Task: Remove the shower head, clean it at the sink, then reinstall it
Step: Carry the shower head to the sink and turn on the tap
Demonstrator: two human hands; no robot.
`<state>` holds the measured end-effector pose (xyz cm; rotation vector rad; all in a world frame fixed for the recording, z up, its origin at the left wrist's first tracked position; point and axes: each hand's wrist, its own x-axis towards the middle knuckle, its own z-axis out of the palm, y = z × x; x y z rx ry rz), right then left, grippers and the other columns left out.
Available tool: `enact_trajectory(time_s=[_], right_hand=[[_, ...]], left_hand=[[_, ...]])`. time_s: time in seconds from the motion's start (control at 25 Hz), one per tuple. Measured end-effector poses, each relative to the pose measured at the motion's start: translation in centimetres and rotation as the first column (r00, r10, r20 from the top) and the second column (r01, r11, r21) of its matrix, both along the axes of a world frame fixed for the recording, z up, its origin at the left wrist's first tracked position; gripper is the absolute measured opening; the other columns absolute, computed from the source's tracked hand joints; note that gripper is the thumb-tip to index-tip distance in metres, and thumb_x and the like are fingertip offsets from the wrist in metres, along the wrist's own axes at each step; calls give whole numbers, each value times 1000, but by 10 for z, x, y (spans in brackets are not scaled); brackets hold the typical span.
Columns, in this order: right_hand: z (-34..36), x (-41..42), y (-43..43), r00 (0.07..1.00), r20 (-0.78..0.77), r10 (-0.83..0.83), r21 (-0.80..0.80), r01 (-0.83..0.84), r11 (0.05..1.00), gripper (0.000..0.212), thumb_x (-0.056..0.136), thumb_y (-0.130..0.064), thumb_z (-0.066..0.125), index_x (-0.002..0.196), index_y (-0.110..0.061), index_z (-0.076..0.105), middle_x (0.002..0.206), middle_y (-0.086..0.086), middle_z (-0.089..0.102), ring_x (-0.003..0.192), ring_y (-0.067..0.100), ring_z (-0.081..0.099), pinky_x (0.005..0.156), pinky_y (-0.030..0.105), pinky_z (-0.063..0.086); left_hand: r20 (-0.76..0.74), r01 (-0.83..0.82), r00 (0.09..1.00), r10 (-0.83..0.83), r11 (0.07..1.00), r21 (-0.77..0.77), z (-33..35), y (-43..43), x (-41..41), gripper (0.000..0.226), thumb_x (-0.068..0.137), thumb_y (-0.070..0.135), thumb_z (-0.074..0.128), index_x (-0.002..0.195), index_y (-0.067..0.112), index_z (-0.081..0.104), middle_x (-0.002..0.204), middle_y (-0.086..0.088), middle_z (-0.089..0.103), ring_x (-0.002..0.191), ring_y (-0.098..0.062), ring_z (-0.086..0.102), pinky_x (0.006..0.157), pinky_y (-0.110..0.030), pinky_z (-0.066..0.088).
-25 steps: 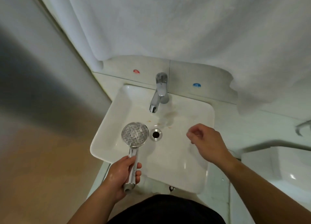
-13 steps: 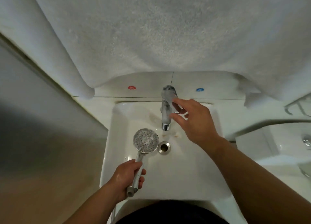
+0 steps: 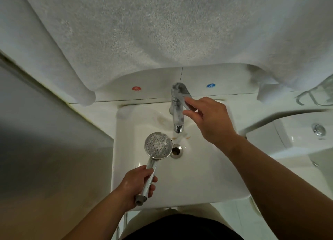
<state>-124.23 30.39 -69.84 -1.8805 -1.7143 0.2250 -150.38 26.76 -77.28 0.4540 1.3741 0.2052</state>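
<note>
Since a second ago the right hand [image 3: 210, 120] has come up from mid-basin to the faucet [image 3: 177, 110] at centre frame. Thumb and fingertips now pinch its lever, I'm guessing to get water going. Left hand [image 3: 137, 184] is wrapped snug round the shower head [image 3: 158, 148] handle, nozzle face up over the sink [image 3: 207, 176]. It sits just left of the drain [image 3: 176, 150], a bit short of the spout, ready to slide under. No stream visible yet.

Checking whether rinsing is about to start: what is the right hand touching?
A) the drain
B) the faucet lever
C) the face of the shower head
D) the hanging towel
B: the right hand pinches the faucet lever between thumb and fingers, while the left hand grips the shower head by its handle.
</note>
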Motion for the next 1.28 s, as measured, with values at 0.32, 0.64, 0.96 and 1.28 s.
enact_trajectory(time_s=[0.32, 0.64, 0.96, 1.28], right_hand=[[-3, 4, 6, 1000, -7, 30, 43, -30, 999, 35, 91, -32, 73, 122, -14, 72, 83, 6, 68, 71, 9, 48, 74, 24, 39], [-3, 2, 7, 999, -41, 17, 79, -13, 997, 34, 91, -29, 73, 121, -12, 73, 86, 8, 72, 69, 10, 51, 73, 25, 42], [-2, 2, 8, 997, -73, 7, 81, -1, 997, 35, 91, -29, 72, 121, -12, 73, 88, 8, 72, 70, 10, 52, 72, 25, 42], [-26, -4, -20, 915, -353, -195, -119, 162, 980, 46, 84, -18, 79, 124, -25, 56, 95, -9, 63, 73, 6, 61, 66, 15, 54]], left_hand=[[-1, -41, 999, 41, 999, -10, -2, -6, 2, 22, 99, 13, 53, 114, -1, 62, 84, -19, 62, 50, -20, 54, 47, -29, 45], [-30, -50, 998, 49, 999, -22, -6, -5, 5, 24, 100, 15, 53, 115, -2, 62, 84, -19, 64, 51, -21, 55, 48, -29, 47], [-34, -50, 998, 49, 998, -36, -6, -5, 1, 24, 100, 14, 53, 115, -1, 62, 86, -20, 64, 51, -21, 55, 48, -29, 47], [-55, -93, 994, 92, 995, -28, -6, -3, -9, 23, 100, 14, 52, 114, -1, 62, 85, -19, 63, 53, -21, 55, 48, -29, 48]])
